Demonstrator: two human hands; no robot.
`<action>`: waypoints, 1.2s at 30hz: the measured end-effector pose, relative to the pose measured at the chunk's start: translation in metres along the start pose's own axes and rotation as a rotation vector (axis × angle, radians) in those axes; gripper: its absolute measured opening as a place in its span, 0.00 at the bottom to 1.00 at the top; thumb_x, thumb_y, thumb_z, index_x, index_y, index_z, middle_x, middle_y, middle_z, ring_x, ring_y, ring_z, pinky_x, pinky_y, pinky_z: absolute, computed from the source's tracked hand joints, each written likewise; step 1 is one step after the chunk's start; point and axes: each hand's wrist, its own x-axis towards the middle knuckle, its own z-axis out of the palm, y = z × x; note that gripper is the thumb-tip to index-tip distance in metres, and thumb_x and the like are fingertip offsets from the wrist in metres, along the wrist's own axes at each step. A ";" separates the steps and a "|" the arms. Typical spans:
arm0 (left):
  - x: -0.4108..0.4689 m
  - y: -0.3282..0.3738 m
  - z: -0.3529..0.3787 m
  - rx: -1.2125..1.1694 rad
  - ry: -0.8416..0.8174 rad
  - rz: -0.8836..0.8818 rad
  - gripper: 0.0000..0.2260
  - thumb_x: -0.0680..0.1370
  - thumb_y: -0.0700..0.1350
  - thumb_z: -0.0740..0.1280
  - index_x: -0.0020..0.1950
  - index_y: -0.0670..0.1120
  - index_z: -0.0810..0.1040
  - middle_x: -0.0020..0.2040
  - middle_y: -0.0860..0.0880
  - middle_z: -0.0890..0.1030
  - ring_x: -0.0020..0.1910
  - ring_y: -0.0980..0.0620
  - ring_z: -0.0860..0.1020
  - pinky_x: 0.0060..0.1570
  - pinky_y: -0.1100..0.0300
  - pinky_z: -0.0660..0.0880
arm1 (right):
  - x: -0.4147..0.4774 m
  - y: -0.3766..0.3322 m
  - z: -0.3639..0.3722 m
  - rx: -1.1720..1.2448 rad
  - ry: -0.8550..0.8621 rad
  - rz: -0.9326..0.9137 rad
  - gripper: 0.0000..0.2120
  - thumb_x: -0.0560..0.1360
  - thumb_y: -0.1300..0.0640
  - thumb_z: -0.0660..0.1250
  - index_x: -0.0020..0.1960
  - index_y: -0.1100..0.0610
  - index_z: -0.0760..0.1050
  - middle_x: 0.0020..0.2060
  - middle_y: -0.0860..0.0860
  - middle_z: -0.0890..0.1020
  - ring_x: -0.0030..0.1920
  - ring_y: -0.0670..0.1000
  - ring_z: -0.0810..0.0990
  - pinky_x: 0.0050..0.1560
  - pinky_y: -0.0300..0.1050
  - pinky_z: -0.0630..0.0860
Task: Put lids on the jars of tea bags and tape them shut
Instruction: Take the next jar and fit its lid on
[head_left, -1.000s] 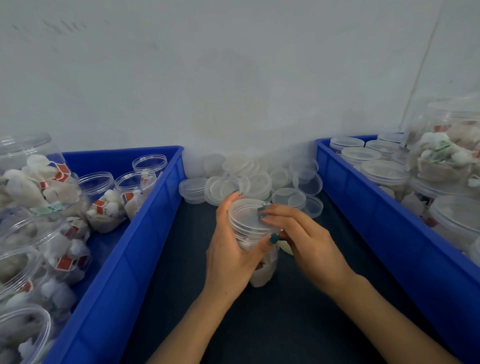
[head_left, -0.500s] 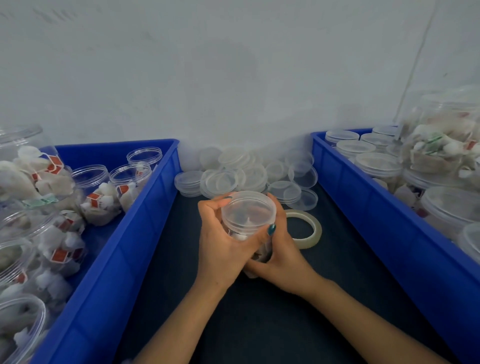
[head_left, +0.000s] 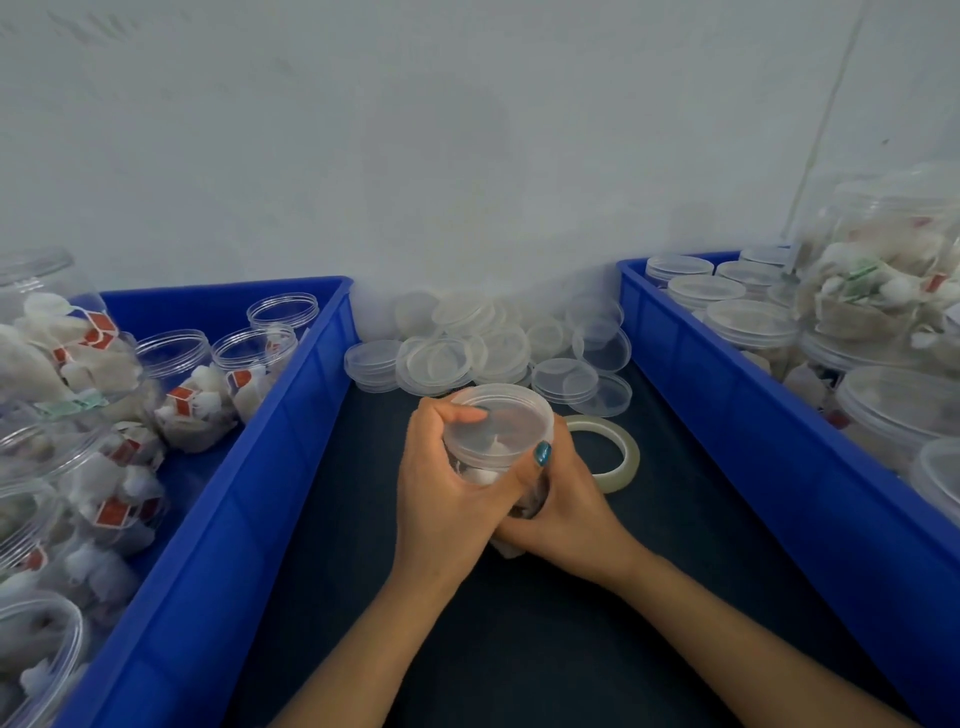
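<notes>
Jar (head_left: 479, 472) with lid (head_left: 500, 422) on, gripped by left hand (head_left: 441, 501) and right hand (head_left: 569, 501)

A clear plastic jar of tea bags (head_left: 482, 472), capped with a translucent lid (head_left: 500, 418), sat mid-frame, a clear tape roll (head_left: 626, 458) lying flat just right.

Right hand (head_left: 563, 512) left the lid (head_left: 498, 415), now cups the jar (head_left: 480, 475).
</notes>
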 end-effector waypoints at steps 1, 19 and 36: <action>0.001 -0.001 -0.002 -0.060 -0.045 -0.010 0.24 0.64 0.61 0.77 0.54 0.55 0.72 0.53 0.57 0.79 0.57 0.56 0.79 0.49 0.67 0.76 | 0.000 -0.001 -0.003 0.017 -0.006 0.034 0.43 0.64 0.56 0.81 0.72 0.50 0.62 0.61 0.35 0.75 0.66 0.41 0.75 0.61 0.34 0.74; 0.020 0.003 -0.016 -0.374 -0.200 -0.254 0.50 0.61 0.73 0.74 0.75 0.45 0.68 0.69 0.49 0.77 0.68 0.47 0.76 0.65 0.50 0.75 | 0.003 -0.031 -0.004 0.124 0.113 0.101 0.30 0.65 0.51 0.80 0.64 0.42 0.73 0.56 0.40 0.83 0.56 0.42 0.82 0.53 0.37 0.79; 0.025 -0.005 -0.029 -0.372 -0.165 -0.268 0.34 0.67 0.64 0.74 0.69 0.54 0.74 0.66 0.56 0.80 0.67 0.53 0.77 0.71 0.42 0.69 | 0.003 -0.031 -0.006 0.037 0.087 0.074 0.30 0.67 0.51 0.80 0.65 0.41 0.73 0.56 0.40 0.83 0.57 0.43 0.81 0.55 0.40 0.80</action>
